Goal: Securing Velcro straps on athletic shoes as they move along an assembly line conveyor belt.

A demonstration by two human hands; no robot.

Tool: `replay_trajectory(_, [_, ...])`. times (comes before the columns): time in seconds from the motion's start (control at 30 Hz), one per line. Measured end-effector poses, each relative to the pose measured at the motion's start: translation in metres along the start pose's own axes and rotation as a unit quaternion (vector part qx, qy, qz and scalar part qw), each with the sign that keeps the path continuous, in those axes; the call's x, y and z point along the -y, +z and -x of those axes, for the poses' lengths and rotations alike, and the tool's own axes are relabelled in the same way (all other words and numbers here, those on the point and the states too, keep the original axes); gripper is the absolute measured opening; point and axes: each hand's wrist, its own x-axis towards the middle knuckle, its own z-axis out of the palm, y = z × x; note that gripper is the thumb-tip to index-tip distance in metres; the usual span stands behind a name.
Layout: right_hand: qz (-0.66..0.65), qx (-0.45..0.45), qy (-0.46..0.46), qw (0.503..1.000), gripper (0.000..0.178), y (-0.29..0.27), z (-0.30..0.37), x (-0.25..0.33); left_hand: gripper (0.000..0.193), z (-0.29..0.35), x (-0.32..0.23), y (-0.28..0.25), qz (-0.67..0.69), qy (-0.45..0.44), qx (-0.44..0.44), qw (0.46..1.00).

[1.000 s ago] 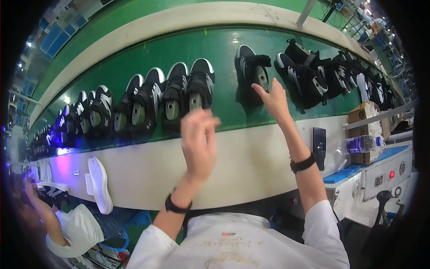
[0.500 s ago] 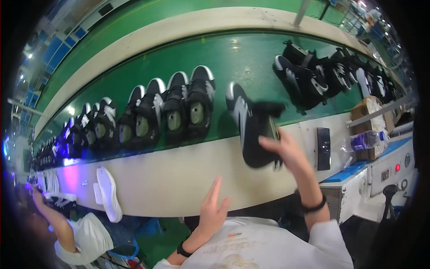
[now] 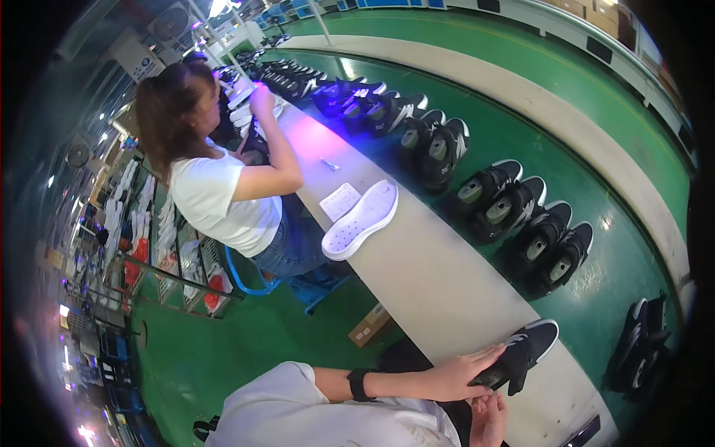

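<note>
A black shoe (image 3: pixel 530 349) with a white toe edge is held over the near end of the pale work surface, toe pointing to the upper right. My left hand (image 3: pixel 456 375), a dark band at its wrist, lies along the shoe's near side with its fingers closed on it. Below it, my right hand (image 3: pixel 489 419) has its fingers curled at the heel end. Part of the heel is covered by my hands. Farther along the surface lies a white shoe sole (image 3: pixel 363 221) beside a small white slab (image 3: pixel 339 201).
Several black shoes (image 3: pixel 510 207) line the green conveyor beyond the pale work surface (image 3: pixel 424 287). More black shoes (image 3: pixel 640 344) stand at the right. A co-worker in a white shirt (image 3: pixel 216 190) sits at the left, hands on a dark item. A cardboard box (image 3: pixel 370 324) is on the floor.
My view has swung left, bringing the co-worker into fuller sight. The shoe, earlier in my right hand only, is now closer to my body, and my left hand has come onto it.
</note>
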Motion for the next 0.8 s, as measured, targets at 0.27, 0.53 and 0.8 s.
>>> replay_trajectory(0.27, [-0.018, -0.015, -0.011, 1.000, 0.020, -0.015, -0.006, -0.005, 0.086, -0.006, -0.001, 0.003, -0.018, -0.013, 0.026, 0.999])
replay_trajectory(0.53, [-0.101, 0.013, 0.044, 0.994, 0.021, -0.017, 0.001, -0.002, 0.086, -0.006, -0.002, 0.009, -0.051, 0.001, 0.019, 0.999])
replay_trajectory(0.8, [-0.187, -0.043, -0.012, 0.981, 0.022, -0.008, 0.028, 0.035, 0.085, -0.008, -0.005, 0.012, -0.059, 0.003, 0.008, 0.998])
